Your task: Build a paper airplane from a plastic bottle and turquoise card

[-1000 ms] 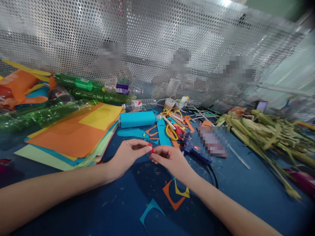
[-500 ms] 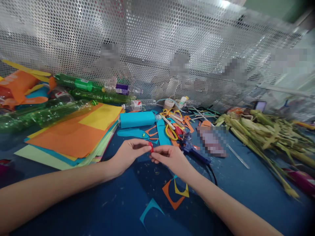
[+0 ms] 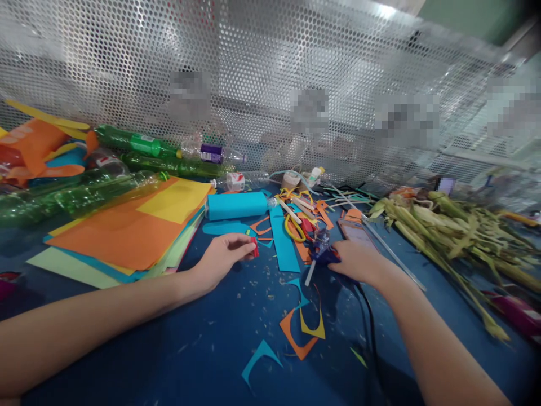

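Note:
My left hand [image 3: 222,258] is closed, pinching a small red bottle cap [image 3: 255,247] between thumb and fingers above the blue table. To its right, my right hand [image 3: 359,260] is wrapped around a dark blue glue gun [image 3: 324,254]. A black cord [image 3: 371,324] trails from the gun towards me. From its near side sticks a pale, translucent rod [image 3: 310,273]. Beyond my left hand lies a bottle wrapped in blue paper [image 3: 237,206], cap end pointing right. Yellow-handled scissors [image 3: 291,228] rest just left of the glue gun.
Stacked coloured paper [image 3: 114,237] lies on the left, with green plastic bottles [image 3: 105,192] beyond. Corn husks [image 3: 448,225] cover the right side. Paper scraps [image 3: 298,335] are scattered in front of me. A perforated metal screen [image 3: 253,73] stands behind the table.
My right hand has left the red cap, moved right and closed around the glue gun, which has turned. My left hand keeps the cap, almost in place.

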Motion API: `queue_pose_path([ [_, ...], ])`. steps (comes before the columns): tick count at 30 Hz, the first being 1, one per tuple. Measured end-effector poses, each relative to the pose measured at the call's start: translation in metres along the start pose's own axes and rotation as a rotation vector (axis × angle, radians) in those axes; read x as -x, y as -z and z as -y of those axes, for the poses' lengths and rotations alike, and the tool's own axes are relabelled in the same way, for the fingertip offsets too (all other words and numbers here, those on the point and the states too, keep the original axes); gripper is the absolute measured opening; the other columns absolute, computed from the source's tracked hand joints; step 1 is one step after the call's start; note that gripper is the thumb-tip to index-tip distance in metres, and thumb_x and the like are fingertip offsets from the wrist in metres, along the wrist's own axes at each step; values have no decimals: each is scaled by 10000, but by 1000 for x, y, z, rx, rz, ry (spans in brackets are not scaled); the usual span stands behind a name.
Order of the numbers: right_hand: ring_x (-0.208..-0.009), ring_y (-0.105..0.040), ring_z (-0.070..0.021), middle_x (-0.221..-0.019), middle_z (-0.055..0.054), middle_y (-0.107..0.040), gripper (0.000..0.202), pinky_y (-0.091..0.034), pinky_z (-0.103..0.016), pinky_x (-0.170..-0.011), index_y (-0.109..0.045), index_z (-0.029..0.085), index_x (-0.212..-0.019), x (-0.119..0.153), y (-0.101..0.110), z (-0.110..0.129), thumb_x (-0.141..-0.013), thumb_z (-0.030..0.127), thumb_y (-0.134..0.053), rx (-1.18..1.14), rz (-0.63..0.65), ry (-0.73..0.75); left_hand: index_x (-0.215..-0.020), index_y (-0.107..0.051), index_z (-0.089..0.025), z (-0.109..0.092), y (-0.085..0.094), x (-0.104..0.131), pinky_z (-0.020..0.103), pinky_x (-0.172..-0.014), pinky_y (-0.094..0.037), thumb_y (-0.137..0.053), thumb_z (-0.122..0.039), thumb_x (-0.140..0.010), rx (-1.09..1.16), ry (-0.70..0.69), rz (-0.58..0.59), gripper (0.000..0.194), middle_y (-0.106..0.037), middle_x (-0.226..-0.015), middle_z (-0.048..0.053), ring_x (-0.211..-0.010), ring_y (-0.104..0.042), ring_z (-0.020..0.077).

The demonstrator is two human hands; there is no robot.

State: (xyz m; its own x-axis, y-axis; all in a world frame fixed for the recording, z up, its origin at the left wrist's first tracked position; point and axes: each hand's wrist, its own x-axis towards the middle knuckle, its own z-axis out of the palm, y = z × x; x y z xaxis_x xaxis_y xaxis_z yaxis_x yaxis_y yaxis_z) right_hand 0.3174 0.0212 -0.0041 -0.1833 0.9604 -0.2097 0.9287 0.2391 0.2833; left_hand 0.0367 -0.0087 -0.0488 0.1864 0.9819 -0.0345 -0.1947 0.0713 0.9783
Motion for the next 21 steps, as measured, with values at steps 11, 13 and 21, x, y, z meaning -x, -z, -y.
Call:
queue_pose_path([
  [11,-859,-604,-297,-958,-183,-618,290,-447,-347,-673,-537,98,-970,20,31,12,-770,307,-507,-210,-345,-71,-755,-634,-149,0,0,1,303,-742,-492,-667,-298,-681,-39,-43,-36,169,-626,-704,11,-682,-588,133],
  [13,-844,-598,-270,-946,-149,-614,331,-453,-346,-690,-509,122,-1017,27,38,21,-794,365,-488,-419,-457,19,-766,-635,-151,1,1,0,308,-746,-493,-665,-305,-682,-35,-38,-41,178,-631,-714,12,-693,-591,137],
  [21,-640,-532,-129,-772,-28,-564,385,-452,-259,-602,-525,177,-965,37,38,80,-888,490,-315,-1322,-183,297,-832,-623,-158,5,7,-5,309,-752,-484,-645,-324,-706,-118,-115,-115,210,-634,-767,22,-729,-596,154],
])
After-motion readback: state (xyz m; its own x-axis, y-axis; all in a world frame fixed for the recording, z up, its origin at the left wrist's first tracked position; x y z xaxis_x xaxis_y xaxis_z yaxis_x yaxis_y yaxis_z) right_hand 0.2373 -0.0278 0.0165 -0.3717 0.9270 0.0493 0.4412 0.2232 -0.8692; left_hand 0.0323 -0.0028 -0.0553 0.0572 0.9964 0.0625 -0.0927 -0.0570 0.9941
